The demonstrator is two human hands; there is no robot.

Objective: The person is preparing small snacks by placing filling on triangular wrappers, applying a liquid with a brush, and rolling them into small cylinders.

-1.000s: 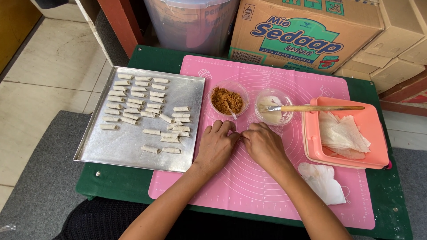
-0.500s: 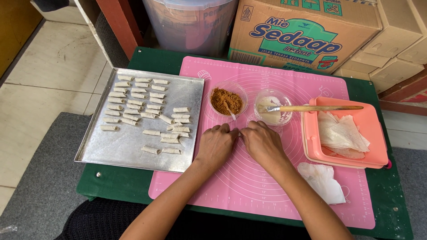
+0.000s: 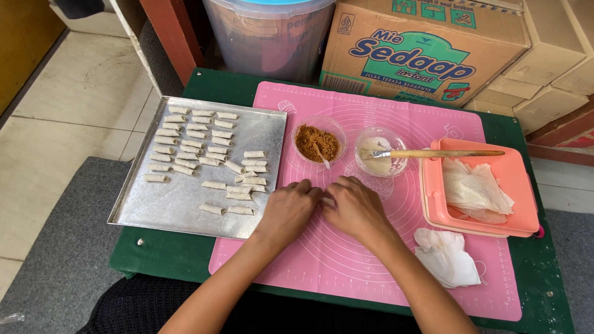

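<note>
Far left of the pink mat [image 3: 396, 260], on the green counter [image 3: 154, 256]: a metal tray [image 3: 154, 207] carrying rows of small pale rolls [image 3: 204, 145], its right edge touching the mat's left edge. On the mat's near-left part, the left hand [image 3: 286, 210], palm down, fingers curled and pressed onto the mat. Just right of it and touching at the fingertips, the right hand [image 3: 354, 207], likewise palm down with fingers curled. Between the two sets of fingertips, a small pale piece of wrapper [image 3: 327, 199], mostly hidden; cannot tell whether pinched or merely pressed flat. Just beyond the hands on the mat's far half, a clear bowl of brown crumbly filling [image 3: 317, 142] with a small spoon in it, then a second clear bowl of pale paste [image 3: 380, 151] with a wooden-handled brush [image 3: 445, 153] laid across its rim. On the mat's right side, a salmon-coloured box [image 3: 433, 204] holding thin pale sheets [image 3: 476, 188]. Near the mat's right front corner, a crumpled white cloth [image 3: 445, 256].
</note>
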